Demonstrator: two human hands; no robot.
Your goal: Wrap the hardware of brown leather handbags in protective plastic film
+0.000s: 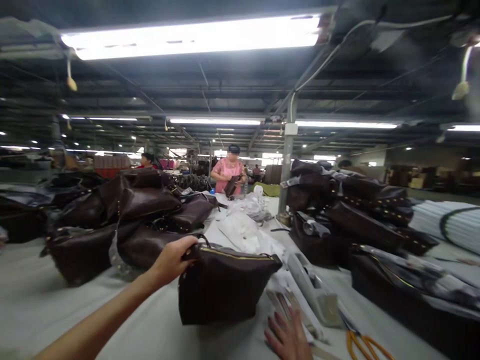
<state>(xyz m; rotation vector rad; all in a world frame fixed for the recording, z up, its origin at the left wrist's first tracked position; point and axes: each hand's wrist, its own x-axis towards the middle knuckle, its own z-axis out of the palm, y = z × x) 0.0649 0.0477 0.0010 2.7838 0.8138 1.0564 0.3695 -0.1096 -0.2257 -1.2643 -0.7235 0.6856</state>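
While the left hand (174, 260) holds a dark brown bag (225, 290) in the middle, its fingers are wrapped tight around the bag's top corner, at ten o'clock on the bag. A gold zipper (236, 256) runs along the top. I can't tell if the bottom sits on the bench (142, 325). The right hand (288, 335) is at four o'clock from the bag, just beside it, with its fingers spread apart and nothing in them. Farther out that same way are scissors (365, 345) with orange handles. A gray plastic tool (317, 290) lies at three o'clock. More brown bags are piled up at ten o'clock (146, 200) and two o'clock (363, 222). At twelve o'clock, far back, a person in pink (222, 170) holds a brown bag too.
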